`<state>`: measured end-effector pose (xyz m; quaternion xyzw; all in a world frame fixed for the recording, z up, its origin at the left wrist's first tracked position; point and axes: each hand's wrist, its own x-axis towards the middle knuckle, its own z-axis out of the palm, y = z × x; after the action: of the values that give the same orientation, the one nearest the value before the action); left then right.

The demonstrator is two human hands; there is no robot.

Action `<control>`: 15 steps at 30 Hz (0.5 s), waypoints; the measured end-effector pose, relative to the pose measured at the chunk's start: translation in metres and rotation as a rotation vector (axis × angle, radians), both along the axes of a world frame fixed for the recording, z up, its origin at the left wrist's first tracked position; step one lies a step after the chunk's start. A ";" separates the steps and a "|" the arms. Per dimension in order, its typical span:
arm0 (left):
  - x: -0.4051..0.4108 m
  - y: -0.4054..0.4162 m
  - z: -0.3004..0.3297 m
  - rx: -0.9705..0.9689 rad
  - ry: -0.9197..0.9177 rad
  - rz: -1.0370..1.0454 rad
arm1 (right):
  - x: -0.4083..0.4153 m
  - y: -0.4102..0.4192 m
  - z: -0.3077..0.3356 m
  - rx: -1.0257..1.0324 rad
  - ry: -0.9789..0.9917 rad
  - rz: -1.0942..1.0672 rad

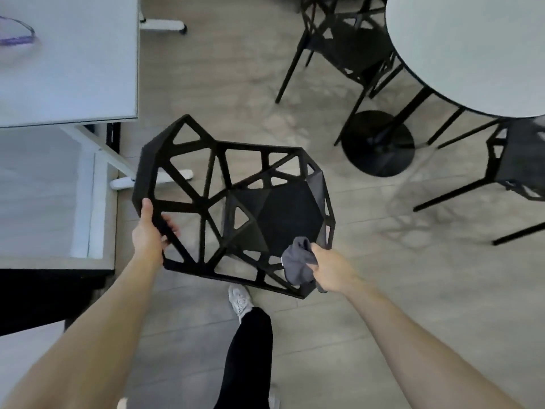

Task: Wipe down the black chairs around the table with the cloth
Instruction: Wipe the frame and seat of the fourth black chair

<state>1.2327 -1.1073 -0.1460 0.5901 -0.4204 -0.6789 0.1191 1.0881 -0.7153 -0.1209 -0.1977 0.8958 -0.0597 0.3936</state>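
fingers (pixel 169 224) of left hand (pixel 149 231): curled round the back-frame edge of black chair (pixel 236 202). fingers of right hand (pixel 331 268): clamped on bunched grey cloth (pixel 296 262), held against the chair's near right corner. chair: on wood floor (pixel 383 290), left of round white worktop (pixel 472 48); two more black chairs (pixel 348 36) beside that worktop. white shoe (pixel 240 298): just below the chair.
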 end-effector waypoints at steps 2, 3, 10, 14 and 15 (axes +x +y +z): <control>0.011 0.037 -0.004 0.006 -0.013 0.083 | 0.020 0.038 0.002 -0.027 0.002 -0.071; 0.014 0.056 -0.004 0.000 -0.020 0.120 | 0.032 0.058 0.004 -0.040 -0.001 -0.108; 0.020 0.194 0.003 0.007 -0.118 0.209 | 0.077 0.184 0.038 -0.027 0.042 -0.301; -0.019 0.270 0.015 0.019 -0.240 0.251 | 0.072 0.230 0.061 -0.039 0.050 -0.379; -0.034 0.289 0.021 0.004 -0.273 0.239 | 0.065 0.240 0.065 -0.037 0.051 -0.403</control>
<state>1.1986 -0.8179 -0.1250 0.7230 -0.3579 -0.5741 0.1396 1.1535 -0.4754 -0.0559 -0.0231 0.9257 -0.1485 0.3470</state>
